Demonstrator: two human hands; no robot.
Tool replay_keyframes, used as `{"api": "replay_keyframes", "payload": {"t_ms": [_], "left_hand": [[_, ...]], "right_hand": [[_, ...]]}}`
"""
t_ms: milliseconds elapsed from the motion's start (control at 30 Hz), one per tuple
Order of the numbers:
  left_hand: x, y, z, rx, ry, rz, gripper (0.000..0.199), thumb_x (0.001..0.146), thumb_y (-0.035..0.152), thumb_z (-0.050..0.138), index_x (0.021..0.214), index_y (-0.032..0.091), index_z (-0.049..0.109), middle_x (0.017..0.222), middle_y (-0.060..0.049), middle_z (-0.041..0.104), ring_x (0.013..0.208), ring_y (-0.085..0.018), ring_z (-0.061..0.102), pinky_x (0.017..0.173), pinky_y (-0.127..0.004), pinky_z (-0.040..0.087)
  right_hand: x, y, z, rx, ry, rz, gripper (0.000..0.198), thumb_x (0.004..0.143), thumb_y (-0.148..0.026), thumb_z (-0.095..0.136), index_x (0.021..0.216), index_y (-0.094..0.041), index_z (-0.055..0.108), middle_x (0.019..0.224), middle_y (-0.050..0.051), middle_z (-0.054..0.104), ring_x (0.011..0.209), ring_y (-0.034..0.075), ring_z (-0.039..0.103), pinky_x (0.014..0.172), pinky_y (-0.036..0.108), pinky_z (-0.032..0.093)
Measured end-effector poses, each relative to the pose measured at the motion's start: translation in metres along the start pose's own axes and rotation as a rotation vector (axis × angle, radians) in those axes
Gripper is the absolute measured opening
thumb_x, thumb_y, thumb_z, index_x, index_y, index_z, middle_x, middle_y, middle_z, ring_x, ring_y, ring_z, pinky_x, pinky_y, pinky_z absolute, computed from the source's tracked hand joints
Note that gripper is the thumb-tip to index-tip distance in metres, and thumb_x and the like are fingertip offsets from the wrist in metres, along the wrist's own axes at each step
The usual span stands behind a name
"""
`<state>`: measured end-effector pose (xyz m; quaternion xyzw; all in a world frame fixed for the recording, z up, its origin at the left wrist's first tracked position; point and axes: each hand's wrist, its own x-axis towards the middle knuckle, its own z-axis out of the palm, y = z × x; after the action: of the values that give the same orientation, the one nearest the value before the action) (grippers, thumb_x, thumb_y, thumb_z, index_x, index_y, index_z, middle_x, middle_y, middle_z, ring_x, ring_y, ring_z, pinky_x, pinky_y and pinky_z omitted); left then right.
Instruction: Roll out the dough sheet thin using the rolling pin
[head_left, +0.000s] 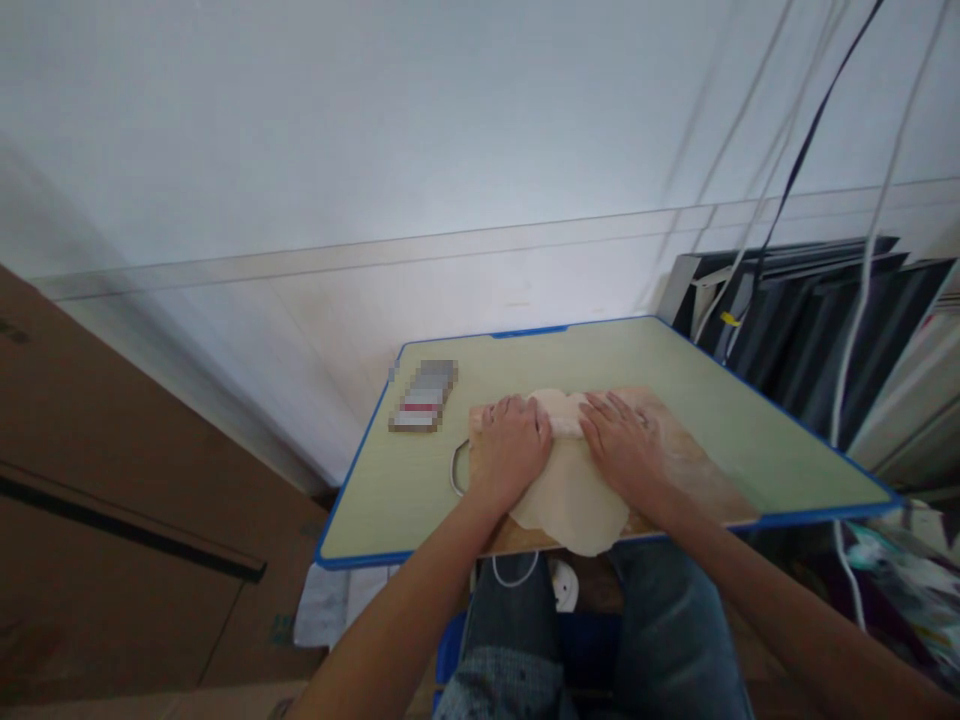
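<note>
A pale sheet of dough (574, 490) lies on a wooden board (697, 470), its near edge hanging slightly past the board's front. Across the dough runs a light rolling pin (567, 427), of which only the middle shows between my hands. My left hand (514, 445) is closed over its left part, fingers bent over the top. On the right part rests my right hand (622, 445), closed over the pin with its fingers reaching forward. Both hands hide the pin's ends. More dough (551, 398) shows beyond the pin.
The board lies on a light green table (420, 490) with a blue rim. A pixelated flat object (424, 397) lies at the table's left. A wire loop (455, 468) sticks out beside the board. Dark panels (817, 310) and hanging cables (862, 290) stand right; brown cardboard (135, 480) is left.
</note>
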<state>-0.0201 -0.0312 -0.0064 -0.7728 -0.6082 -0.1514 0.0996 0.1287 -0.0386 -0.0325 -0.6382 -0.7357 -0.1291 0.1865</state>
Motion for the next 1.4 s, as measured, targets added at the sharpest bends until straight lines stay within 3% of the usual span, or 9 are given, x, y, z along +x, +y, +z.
{"api": "replay_keyframes", "payload": {"t_ms": [100,200,333,500,967,1200,1400], "left_hand": [[-0.003,0.0,0.0,-0.001,0.032,0.011,0.035,0.09,0.034,0.025,0.109,0.021,0.052,0.109,-0.007,0.056,0.103,-0.022,0.047,0.091,-0.04,0.028],[0.003,0.0,0.002,0.001,0.003,0.0,0.036,0.09,0.033,0.024,0.1,0.019,0.056,0.099,-0.007,0.06,0.097,-0.022,0.05,0.089,-0.039,0.03],[0.018,0.001,0.008,0.008,-0.033,-0.037,0.037,0.089,0.031,0.024,0.09,0.015,0.058,0.094,-0.009,0.06,0.091,-0.022,0.053,0.083,-0.039,0.034],[0.037,0.003,0.013,0.025,-0.082,-0.111,0.037,0.087,0.032,0.027,0.093,0.014,0.059,0.096,-0.011,0.061,0.091,-0.024,0.055,0.079,-0.039,0.038],[0.083,0.0,0.018,-0.075,-0.288,-0.255,0.04,0.081,0.034,0.032,0.096,0.015,0.064,0.096,-0.014,0.065,0.09,-0.027,0.061,0.07,-0.036,0.046],[0.098,-0.004,0.024,-0.116,-0.302,-0.25,0.038,0.079,0.033,0.036,0.095,0.015,0.065,0.099,-0.016,0.065,0.091,-0.028,0.06,0.071,-0.036,0.046],[0.108,-0.01,0.032,-0.133,-0.32,-0.236,0.036,0.077,0.029,0.038,0.097,0.013,0.064,0.098,-0.017,0.065,0.091,-0.028,0.061,0.07,-0.034,0.047]], "right_hand": [[0.0,-0.001,-0.002,0.023,-0.02,0.001,0.038,0.09,-0.027,0.026,0.116,-0.02,0.053,0.129,0.004,0.05,0.12,0.022,0.038,0.094,0.042,0.025],[0.007,-0.003,-0.007,0.029,-0.048,0.015,0.037,0.09,-0.027,0.026,0.108,-0.021,0.058,0.124,0.004,0.054,0.118,0.021,0.041,0.089,0.039,0.029],[0.021,-0.004,-0.011,-0.016,-0.086,0.051,0.039,0.09,-0.027,0.025,0.097,-0.018,0.062,0.108,0.007,0.063,0.103,0.021,0.051,0.083,0.037,0.033],[0.041,-0.003,-0.011,-0.066,-0.204,0.117,0.042,0.088,-0.028,0.024,0.088,-0.016,0.064,0.096,0.011,0.066,0.088,0.024,0.058,0.073,0.037,0.036],[0.088,0.009,0.008,0.006,-0.39,0.282,0.041,0.08,-0.029,0.032,0.095,-0.016,0.067,0.103,0.016,0.063,0.092,0.027,0.059,0.071,0.036,0.043],[0.101,0.011,0.012,0.071,-0.4,0.39,0.041,0.078,-0.035,0.036,0.093,-0.015,0.068,0.096,0.018,0.066,0.087,0.028,0.062,0.068,0.035,0.045],[0.11,0.013,0.015,0.086,-0.404,0.404,0.041,0.077,-0.037,0.037,0.094,-0.014,0.067,0.098,0.019,0.065,0.087,0.029,0.062,0.067,0.036,0.046]]}}
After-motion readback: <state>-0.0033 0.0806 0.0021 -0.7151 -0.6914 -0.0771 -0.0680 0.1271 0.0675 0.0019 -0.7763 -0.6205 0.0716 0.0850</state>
